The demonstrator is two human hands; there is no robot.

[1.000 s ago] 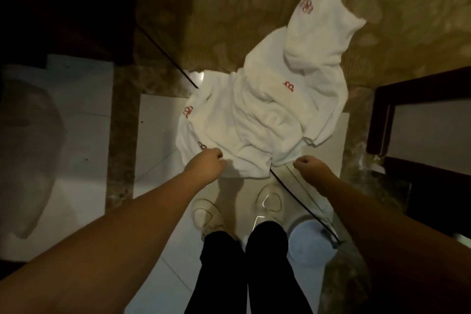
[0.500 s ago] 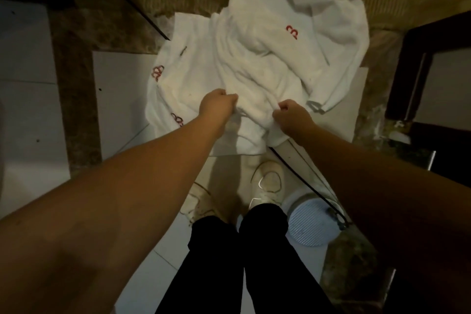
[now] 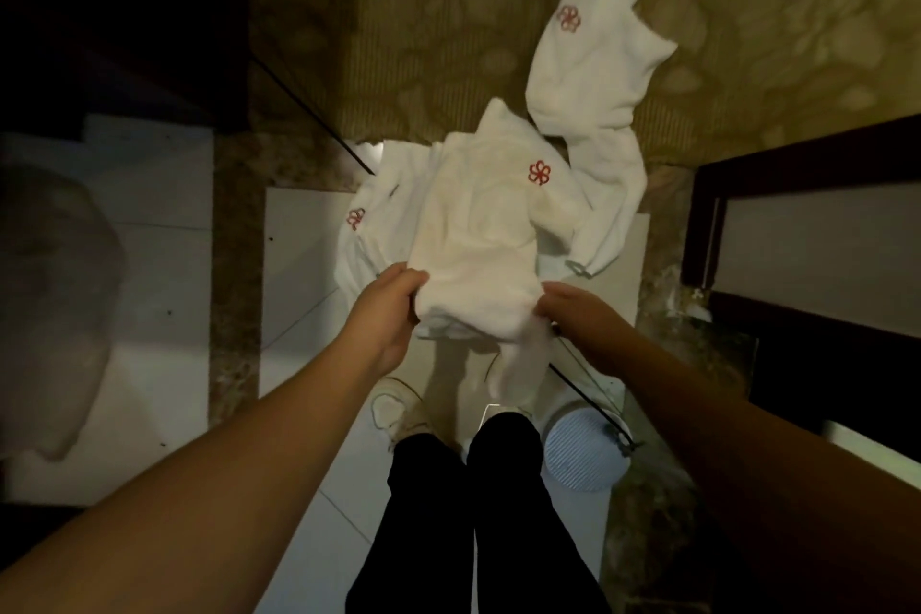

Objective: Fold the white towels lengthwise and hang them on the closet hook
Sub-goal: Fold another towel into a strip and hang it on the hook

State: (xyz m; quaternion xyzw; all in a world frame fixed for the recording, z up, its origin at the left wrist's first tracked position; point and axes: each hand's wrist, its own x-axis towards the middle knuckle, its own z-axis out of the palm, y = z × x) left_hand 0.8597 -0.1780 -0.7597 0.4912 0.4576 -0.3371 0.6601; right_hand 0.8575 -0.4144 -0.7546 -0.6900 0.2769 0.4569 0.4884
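1. Towel (image 3: pixel 478 234) hung between both hands, lifted off the floor (image 3: pixel 294 264) at its near edge; far end w/ a red flower logo (image 3: pixel 539 173) draped back onto the pile.
2. Left hand (image 3: pixel 391 309) gripped the towel's near-left edge, thumb on top, fingers curled under the cloth.
3. Right hand (image 3: pixel 578 314) pinched the near-right edge, fingers closed on the fabric; a loose corner dangled below it, approx. over the shoes.
4. Held towel was white, crumpled, bunched into soft folds; not yet folded lengthwise.
5. Second towel (image 3: pixel 369 224) lay under and left of the held one, flat on the floor tile, w/ a red logo at its left edge.
6. Third towel (image 3: pixel 593 80) lay further off to the right, partly on the patterned carpet (image 3: pixel 448 15), its own red logo near the top; a long strip of it ran down toward the tile, ending in a small loop.
7. Person's legs in black trousers (image 3: pixel 473 514) and pale shoes (image 3: pixel 398 409) stood just below the hands.
8. Round ribbed blue-grey object (image 3: pixel 578 459) sat on the floor beside the right foot; what it held, couldn't tell.
9. Thin dark cord (image 3: pixel 309 115) crossed the floor diagonally under the pile.
10. Dark wood frame (image 3: pixel 707 214) stood at right.
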